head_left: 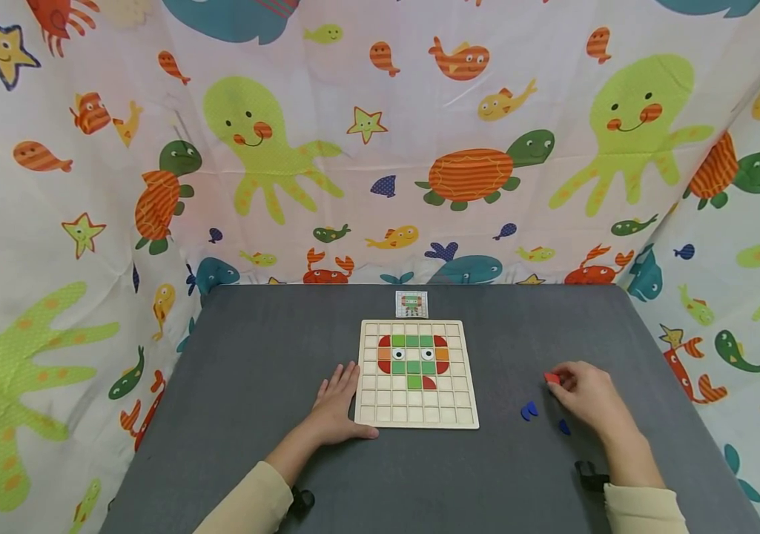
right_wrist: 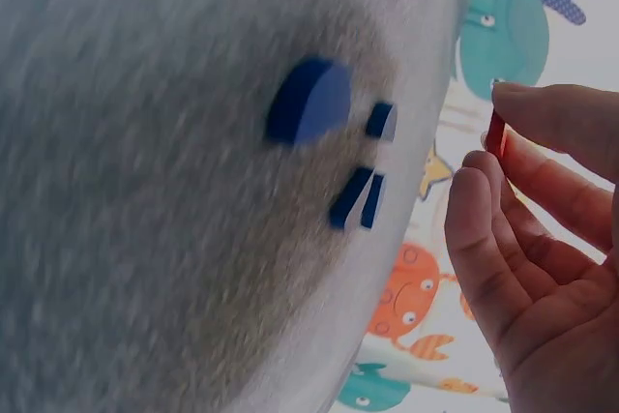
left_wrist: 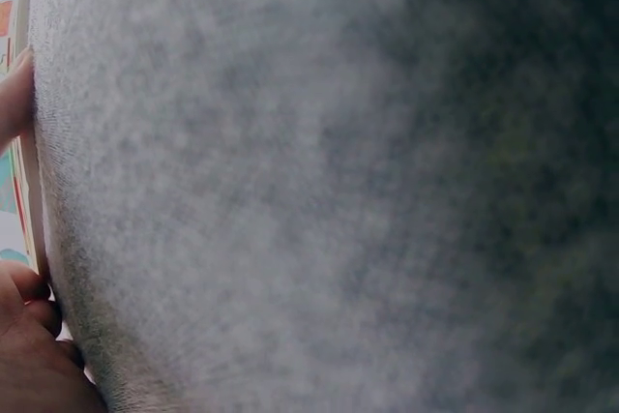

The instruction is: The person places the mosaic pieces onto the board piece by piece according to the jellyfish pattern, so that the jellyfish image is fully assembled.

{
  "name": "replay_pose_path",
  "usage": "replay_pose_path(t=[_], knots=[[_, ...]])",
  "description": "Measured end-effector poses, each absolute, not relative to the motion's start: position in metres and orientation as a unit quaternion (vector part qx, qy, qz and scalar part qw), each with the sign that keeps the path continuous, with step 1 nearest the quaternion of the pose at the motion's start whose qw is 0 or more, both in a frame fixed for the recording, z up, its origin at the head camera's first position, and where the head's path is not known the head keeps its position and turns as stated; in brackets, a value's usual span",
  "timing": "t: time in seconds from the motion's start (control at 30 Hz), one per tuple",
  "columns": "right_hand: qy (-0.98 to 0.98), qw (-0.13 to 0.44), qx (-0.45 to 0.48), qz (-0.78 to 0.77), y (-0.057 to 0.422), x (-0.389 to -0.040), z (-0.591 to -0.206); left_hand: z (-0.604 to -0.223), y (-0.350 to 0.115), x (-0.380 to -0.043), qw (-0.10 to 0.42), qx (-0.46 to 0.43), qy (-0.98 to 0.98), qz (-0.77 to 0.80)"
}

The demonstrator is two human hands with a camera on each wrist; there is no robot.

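Note:
A pale wooden grid board (head_left: 389,408) lies on the table. Green, red and orange tiles and two round eye tiles fill part of its upper half, with a green tile (head_left: 414,382) and a red quarter-round tile (head_left: 429,383) below them. My left hand (head_left: 336,411) rests against the board's left edge, fingers extended and thumb by its lower left corner. Off to the right, my right hand (head_left: 586,393) pinches a small red tile (head_left: 552,378) between thumb and fingers; its shape is partly hidden. Several blue pieces (right_wrist: 311,102) lie close by on the table.
A small picture card (head_left: 411,304) with a tile figure lies just beyond the board. The grey table (head_left: 273,334) ends at a curtain (head_left: 353,245) printed with sea animals, which stands behind it and along both sides. Each wrist wears a black strap.

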State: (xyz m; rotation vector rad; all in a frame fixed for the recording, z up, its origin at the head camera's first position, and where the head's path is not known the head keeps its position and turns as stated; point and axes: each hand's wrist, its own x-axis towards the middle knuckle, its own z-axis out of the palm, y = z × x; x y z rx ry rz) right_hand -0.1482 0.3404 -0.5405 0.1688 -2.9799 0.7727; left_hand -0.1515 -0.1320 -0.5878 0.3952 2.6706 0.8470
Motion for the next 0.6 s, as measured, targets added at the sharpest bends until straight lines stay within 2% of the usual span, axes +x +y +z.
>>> replay_pose_path(t=[0.13,0.4,0.6], knots=[[-0.965,0.044,0.073,0.250,0.330,-0.151,-0.540,-0.589,-0.133,-0.153,0.156,0.140,0.932,0.294],[-0.962,0.034,0.086,0.259,0.308,-0.157,-0.541,-0.601,-0.134,-0.155,0.144,0.136,0.935,0.294],[-0.959,0.057,0.105,0.258,0.287,-0.162,-0.539,-0.601,-0.134,-0.154,0.147,0.133,0.935,0.293]])
